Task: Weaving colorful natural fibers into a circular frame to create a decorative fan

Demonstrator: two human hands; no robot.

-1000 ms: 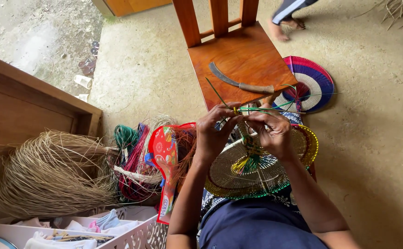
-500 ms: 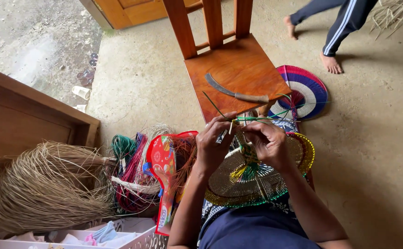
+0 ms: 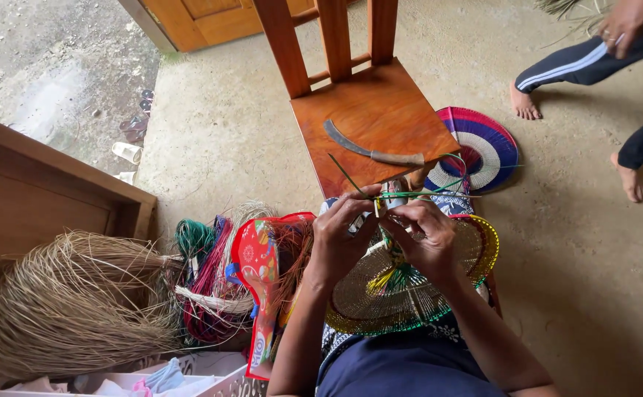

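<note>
Pinching green strands (image 3: 409,194) w/ both hands, left hand (image 3: 341,234) and right hand (image 3: 422,237) stay closed at fan (image 3: 409,283) top on our lap; walker's (image 3: 593,59) come closer, work unaffected.

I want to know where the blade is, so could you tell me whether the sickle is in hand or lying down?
Lying down: the sickle rests flat on the chair seat, untouched by either hand.
</note>
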